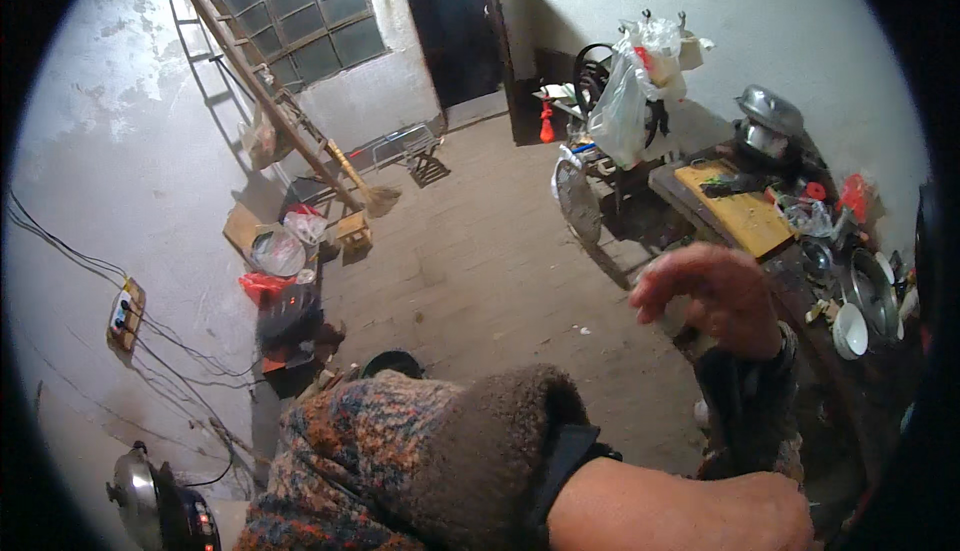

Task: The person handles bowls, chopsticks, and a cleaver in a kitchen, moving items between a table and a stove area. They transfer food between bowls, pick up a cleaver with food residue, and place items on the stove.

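Note:
My left arm reaches across the lower part of the view in a speckled knit sleeve with a thick brown fleece cuff (500,441) pushed back from the bare forearm. My left hand (775,513) is at the bottom right, its fingers cut off or hidden. Farther up on the right, my right hand (712,296) is raised in front of the table's edge. Its fingers are loosely curved with a gap to the thumb, and I see nothing held. A dark sleeve (745,391) covers that wrist. Nearest to this hand is a yellow cutting board (735,206) on the table.
The table carries a metal pot (770,111), a white bowl (850,331) and a steel basin (875,291). A round sieve (577,201) leans beside it. Left are a wooden ladder (255,81), a broom (378,198), a power strip (125,316) with trailing cords, and a lidded cooker (140,496).

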The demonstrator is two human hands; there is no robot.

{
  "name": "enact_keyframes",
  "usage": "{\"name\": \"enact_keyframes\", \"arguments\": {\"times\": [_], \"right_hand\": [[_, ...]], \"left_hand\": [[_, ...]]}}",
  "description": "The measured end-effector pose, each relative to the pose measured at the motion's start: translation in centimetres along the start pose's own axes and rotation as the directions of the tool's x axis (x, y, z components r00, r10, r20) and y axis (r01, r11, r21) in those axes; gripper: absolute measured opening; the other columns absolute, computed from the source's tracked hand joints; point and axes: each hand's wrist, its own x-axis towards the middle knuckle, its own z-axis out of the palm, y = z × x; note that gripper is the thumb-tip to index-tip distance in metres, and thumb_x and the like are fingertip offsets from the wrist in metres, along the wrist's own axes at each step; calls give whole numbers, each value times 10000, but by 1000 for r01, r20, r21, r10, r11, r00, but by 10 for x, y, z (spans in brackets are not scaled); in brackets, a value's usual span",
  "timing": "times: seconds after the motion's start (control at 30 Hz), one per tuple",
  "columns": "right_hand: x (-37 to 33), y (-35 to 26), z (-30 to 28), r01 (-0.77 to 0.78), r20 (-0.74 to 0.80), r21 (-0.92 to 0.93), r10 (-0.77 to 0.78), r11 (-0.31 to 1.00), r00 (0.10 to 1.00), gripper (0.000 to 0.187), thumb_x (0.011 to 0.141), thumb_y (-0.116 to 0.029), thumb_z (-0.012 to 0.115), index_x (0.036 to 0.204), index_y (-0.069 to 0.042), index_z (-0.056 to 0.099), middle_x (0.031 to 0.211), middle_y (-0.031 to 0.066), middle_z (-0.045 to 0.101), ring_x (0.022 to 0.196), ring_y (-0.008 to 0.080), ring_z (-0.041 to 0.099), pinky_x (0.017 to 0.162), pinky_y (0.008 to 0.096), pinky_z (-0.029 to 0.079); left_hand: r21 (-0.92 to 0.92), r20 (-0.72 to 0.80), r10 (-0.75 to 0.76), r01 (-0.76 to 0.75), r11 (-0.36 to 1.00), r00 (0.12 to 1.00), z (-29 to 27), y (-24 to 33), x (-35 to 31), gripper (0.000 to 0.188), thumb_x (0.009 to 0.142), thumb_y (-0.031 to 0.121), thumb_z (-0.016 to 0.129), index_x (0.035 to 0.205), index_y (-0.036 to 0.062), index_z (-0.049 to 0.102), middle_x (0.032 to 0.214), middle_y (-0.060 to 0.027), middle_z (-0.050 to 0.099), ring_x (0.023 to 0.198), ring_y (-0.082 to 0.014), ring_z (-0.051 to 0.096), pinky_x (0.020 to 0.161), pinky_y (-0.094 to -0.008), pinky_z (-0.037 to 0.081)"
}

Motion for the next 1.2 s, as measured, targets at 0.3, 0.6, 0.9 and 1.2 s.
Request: {"name": "enact_keyframes", "arguments": {"times": [0.3,0.6,0.9,1.2], "right_hand": [[-35,-78,-2,-104,-131,-120,88,987,988,389,843,-229,551,1142,14,498,1015,168,600,830,197,594,735,295,488],[20,-52,27,-36,-201,-204,-6,978,980,464,870,-281,514,1233,-4,435,1065,165,586,833,182,588,752,290,474],[72,-33,53,-79,198,-137,105,987,975,387,875,-147,519,1220,22,469,1109,147,588,922,169,594,807,282,480],[-55,92,49,-145,-400,461,350,876,847,369,907,-170,484,1245,-26,452,1089,122,590,923,178,589,781,306,486]], "left_hand": [[43,1,50,-50,998,999,-3,15,-10,262,761,47,585,1016,10,538,787,-123,608,725,-249,613,631,-330,488],[282,-291,159,-74,956,943,-77,41,-19,273,792,43,585,1061,21,548,824,-100,622,742,-204,627,645,-298,500],[823,-550,338,427,375,763,-182,225,-117,135,936,119,433,997,39,523,891,-136,594,774,-209,593,757,-323,473],[239,-937,17,607,758,348,-143,55,-251,275,934,165,434,1136,-5,511,759,-94,585,672,-161,563,627,-282,459]]}}
